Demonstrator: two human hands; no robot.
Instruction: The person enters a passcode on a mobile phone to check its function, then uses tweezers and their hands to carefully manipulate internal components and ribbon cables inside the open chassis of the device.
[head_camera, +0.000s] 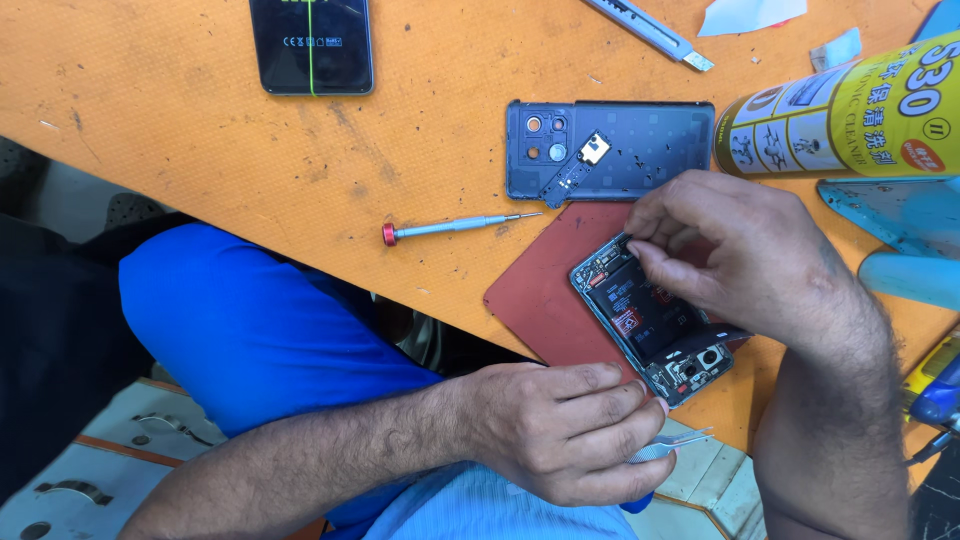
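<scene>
- Orange workbench (200, 150) carries a red mat (540, 300).
- Opened smartphone (650, 325) lies between both hands; thin, fragile, best held by its edges.
- Right hand (745, 250) pinches at its upper end.
- Left hand (565, 430) grips tweezers (672, 446).

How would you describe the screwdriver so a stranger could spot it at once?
On the orange table, look left of the red mat and below the detached back cover. The screwdriver lies there alone: thin and silver, with a red cap.

One view is given, from the head. The orange worktable (200, 130) is looked down on from close, tilted, filling the upper frame.
</scene>
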